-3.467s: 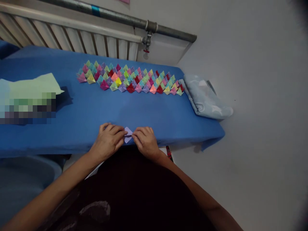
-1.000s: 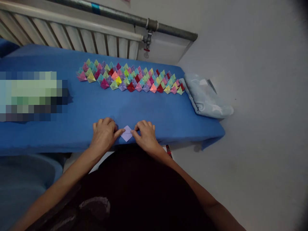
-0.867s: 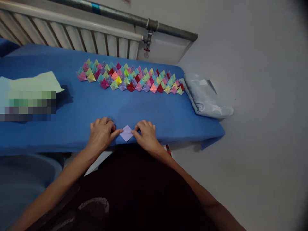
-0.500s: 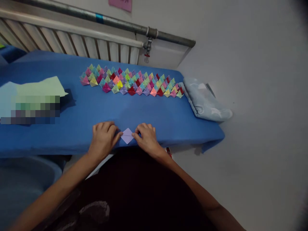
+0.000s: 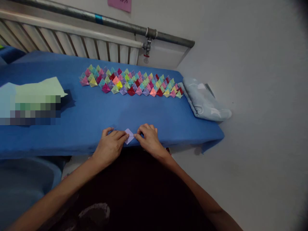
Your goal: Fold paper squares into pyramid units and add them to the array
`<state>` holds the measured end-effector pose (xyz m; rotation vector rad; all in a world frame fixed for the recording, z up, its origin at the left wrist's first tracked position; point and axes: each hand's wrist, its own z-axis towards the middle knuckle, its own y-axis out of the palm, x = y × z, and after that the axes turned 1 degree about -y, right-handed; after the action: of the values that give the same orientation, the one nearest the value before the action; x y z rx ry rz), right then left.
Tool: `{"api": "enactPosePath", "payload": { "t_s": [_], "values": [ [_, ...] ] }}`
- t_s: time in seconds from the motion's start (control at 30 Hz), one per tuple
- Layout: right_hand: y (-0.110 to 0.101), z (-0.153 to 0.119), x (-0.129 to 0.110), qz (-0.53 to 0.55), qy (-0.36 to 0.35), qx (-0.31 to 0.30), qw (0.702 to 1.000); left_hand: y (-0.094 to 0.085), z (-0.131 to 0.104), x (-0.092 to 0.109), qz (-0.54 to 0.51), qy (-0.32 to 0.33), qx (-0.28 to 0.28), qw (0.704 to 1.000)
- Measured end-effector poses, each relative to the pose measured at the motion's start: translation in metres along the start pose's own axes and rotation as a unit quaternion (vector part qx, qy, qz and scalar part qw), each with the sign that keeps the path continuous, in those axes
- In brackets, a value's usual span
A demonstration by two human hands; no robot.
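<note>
A small lilac paper [image 5: 129, 138], diamond-shaped with a crease across it, lies near the front edge of the blue-covered table [image 5: 96, 110]. Fingertips of my left hand [image 5: 112, 144] are pressed together on its left part and cover that corner. At the right corner, my right hand [image 5: 148, 138] pinches the paper between thumb and forefinger. Several rows of folded paper pieces [image 5: 131, 91] in many colours stand farther back on the cloth.
A folded grey-blue cloth [image 5: 204, 102] rests at the table's right end. On the left lies pale green and blue paper [image 5: 38, 88], partly pixelated. Behind the table are a radiator [image 5: 79, 45] and a pipe [image 5: 120, 24]. A blue basin [image 5: 26, 179] is at lower left.
My left hand has moved right, its fingers now over the paper's left part instead of at its corner. My right hand has barely shifted and still pinches the right corner.
</note>
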<state>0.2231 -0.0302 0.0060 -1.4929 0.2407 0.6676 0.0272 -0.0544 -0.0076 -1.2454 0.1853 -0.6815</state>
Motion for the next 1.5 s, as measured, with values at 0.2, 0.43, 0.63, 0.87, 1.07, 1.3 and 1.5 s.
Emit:
{"api": "enactPosePath", "payload": {
  "t_s": [0.2, 0.43, 0.63, 0.87, 1.07, 1.3, 1.5],
  "values": [
    [0.002, 0.001, 0.006, 0.016, -0.001, 0.023, 1.000, -0.019, 0.061, -0.018, -0.013, 0.041, -0.185, 0.982],
    [-0.001, -0.002, 0.015, 0.155, 0.004, 0.083, 0.984, -0.029, 0.107, -0.019, -0.022, 0.006, -0.340, 0.940],
    [0.000, -0.001, 0.016, 0.169, 0.000, 0.091, 0.981, -0.029, 0.109, -0.021, -0.050, -0.039, -0.377, 0.924],
    [0.000, -0.002, 0.016, 0.280, 0.031, 0.121, 0.952, -0.045, 0.092, -0.043, -0.285, -0.157, -0.322, 0.889],
    [-0.008, -0.004, -0.004, 0.488, 0.119, 0.060, 0.863, -0.046, 0.061, -0.030, -0.567, -0.341, -0.051, 0.748],
    [-0.012, 0.001, -0.028, 0.521, 0.097, 0.008, 0.848, -0.034, 0.054, 0.000, -0.638, -0.371, 0.008, 0.674],
    [-0.009, 0.002, -0.021, 0.502, 0.104, 0.015, 0.858, -0.038, 0.050, -0.003, -0.624, -0.361, -0.073, 0.689]
  ]
}}
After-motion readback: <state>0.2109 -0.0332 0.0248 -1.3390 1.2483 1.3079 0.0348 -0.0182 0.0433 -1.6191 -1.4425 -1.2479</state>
